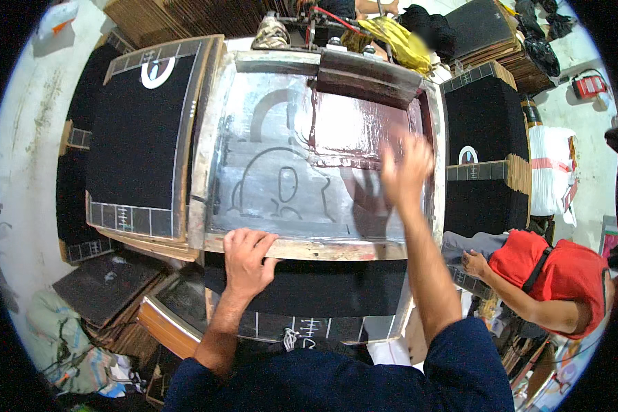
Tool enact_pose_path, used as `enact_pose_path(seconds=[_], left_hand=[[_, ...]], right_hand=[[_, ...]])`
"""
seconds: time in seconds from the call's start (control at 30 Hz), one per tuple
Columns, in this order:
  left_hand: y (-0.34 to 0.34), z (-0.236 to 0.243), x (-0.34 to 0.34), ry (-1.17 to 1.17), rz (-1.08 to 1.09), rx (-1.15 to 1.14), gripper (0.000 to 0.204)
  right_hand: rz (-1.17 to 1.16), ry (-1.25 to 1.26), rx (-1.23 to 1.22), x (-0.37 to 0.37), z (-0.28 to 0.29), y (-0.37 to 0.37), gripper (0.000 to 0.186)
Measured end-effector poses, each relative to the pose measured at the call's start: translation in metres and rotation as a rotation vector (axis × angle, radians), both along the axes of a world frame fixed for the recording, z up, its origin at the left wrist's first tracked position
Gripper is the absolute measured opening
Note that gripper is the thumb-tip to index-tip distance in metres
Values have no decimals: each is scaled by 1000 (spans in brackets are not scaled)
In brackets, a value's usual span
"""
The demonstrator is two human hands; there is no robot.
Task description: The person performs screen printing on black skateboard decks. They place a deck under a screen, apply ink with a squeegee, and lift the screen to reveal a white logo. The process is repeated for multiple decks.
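Note:
A screen-printing frame [302, 248] with a pale wooden rim lies in front of me, over a board covered with black cloth [316, 288]. On its grey mesh [254, 172] show a rounded outline and a curved band. Dark red, shiny ink [357, 123] covers the far right part. A wide squeegee [371, 75] leans at the far end of the frame. My left hand [249, 261] grips the near rim, its fingers curled over the wood. Above the mesh's right side, my right hand [408, 165] is blurred, empty, with thumb and fingers apart.
Boards with black cloth [141, 137] stand on the left, and more cloth-covered boards [484, 123] on the right. A person in red [556, 275] is close at the right, one hand [475, 264] near the frame's corner. Yellow cloth [398, 41] lies beyond the frame.

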State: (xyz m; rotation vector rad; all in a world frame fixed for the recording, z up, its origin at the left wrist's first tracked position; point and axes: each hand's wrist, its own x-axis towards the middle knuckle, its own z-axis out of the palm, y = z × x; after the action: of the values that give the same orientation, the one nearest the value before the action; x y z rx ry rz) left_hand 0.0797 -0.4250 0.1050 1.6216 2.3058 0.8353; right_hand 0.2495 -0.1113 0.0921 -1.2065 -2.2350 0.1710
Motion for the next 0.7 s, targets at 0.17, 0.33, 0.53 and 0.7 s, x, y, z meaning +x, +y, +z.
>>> enact_pose_path(seconds=[0.17, 0.33, 0.53, 0.7], left_hand=[[5, 52, -4, -9, -40, 55, 42], [34, 162, -35, 129, -149, 95, 48], [0, 142, -90, 320, 155, 745, 43], [-97, -43, -192, -1, 563, 194, 57]], right_hand=[[258, -29, -119, 53, 34, -170, 36], [218, 190, 382, 21, 135, -113, 41], [54, 211, 165, -28, 268, -44, 55], [-104, 35, 106, -44, 328, 22, 68]])
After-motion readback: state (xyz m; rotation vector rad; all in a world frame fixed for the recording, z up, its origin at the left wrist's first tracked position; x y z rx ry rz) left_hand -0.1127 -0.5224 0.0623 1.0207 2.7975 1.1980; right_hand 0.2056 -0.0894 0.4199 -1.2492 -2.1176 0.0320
